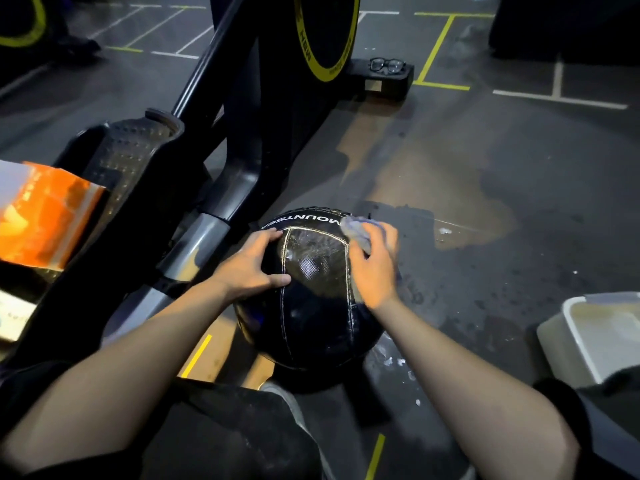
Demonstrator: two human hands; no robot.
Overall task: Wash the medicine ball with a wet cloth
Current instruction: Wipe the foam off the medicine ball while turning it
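The ball [311,306], black with pale stitched seams and white lettering on its far side, sits on the dark floor [485,188] at lower centre of the frame, between the person's forearms. The left hand [252,268] rests on the ball's upper left, fingers spread wide and flat against the surface, thumb stretched toward the middle panel. The right hand [375,268] is on the ball's upper right, fingers curled round a bluish cloth [356,232] bunched against the top of the ball near the lettering. The panel between the two hands shines wet. Wet patches darken the floor to the right of the ball. A white tub [571,337] stands at the right edge. A machine [221,140] rises at the left, with glasses [387,65] lying on its base at upper centre.
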